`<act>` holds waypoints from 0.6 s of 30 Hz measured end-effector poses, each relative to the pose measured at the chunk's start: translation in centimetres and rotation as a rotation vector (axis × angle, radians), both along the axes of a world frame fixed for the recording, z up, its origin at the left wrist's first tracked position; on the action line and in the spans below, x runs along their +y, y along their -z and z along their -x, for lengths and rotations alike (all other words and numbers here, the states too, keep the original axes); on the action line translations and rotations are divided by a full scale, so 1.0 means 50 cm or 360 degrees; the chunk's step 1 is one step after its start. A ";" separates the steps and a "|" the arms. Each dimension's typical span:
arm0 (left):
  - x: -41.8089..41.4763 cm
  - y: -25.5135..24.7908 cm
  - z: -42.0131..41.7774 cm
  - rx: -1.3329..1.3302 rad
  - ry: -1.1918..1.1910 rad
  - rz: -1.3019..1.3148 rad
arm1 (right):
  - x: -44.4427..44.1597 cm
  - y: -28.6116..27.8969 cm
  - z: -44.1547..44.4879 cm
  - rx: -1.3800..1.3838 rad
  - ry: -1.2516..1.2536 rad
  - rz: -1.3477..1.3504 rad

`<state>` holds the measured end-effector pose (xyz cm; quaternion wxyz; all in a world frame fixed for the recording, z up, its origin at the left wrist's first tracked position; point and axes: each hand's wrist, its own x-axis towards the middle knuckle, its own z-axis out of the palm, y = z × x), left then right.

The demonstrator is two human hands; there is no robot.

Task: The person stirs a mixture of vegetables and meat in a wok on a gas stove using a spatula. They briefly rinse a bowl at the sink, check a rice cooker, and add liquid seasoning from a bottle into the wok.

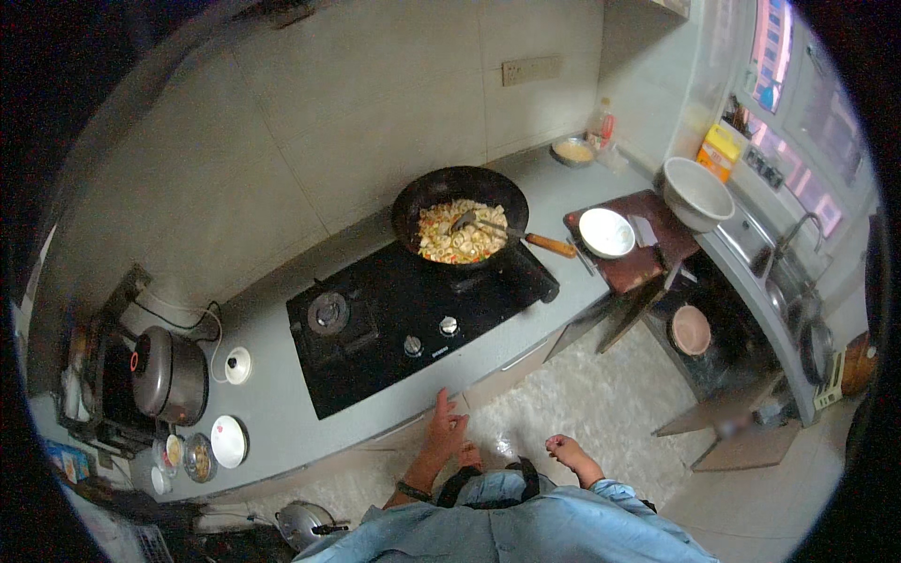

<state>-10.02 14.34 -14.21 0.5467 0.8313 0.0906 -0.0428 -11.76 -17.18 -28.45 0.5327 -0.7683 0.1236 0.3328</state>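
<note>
In the head view, my left hand (443, 427) hangs in front of the counter's front edge, fingers apart and holding nothing. My right hand (564, 448) is over the floor to the right, with its fingers curled; whether something small is in it I cannot tell. Beyond both hands is a black gas hob (401, 317) with two knobs. A dark wok (457, 177) on its right burner holds a chopped, mixed food (457, 239). A spatula with a wooden handle (550, 245) rests in the wok, its handle sticking out over the rim to the right.
A white bowl (607, 233) and a cleaver (642, 231) lie on a dark red cutting board (619, 271). A large basin (697, 193) stands beside the sink (746, 236). At left are a rice cooker (172, 376), a lid (238, 365) and small bowls (229, 441). Cabinet doors (750, 447) hang open at right.
</note>
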 end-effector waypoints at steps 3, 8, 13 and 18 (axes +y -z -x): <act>0.014 0.009 -0.056 -0.0112 0.0059 0.0118 | 0.014 -0.023 -0.067 -0.0117 0.0123 -0.0053; 0.028 0.010 -0.117 -0.0069 0.0081 -0.0033 | 0.006 -0.090 -0.197 -0.0148 0.0431 -0.0454; 0.014 -0.023 -0.131 -0.0078 -0.0008 -0.0149 | -0.030 -0.255 -0.378 -0.0318 0.0529 -0.0664; -0.045 0.044 -0.141 -0.0092 -0.0372 0.0115 | -0.066 -0.406 -0.562 -0.0434 0.0564 -0.0906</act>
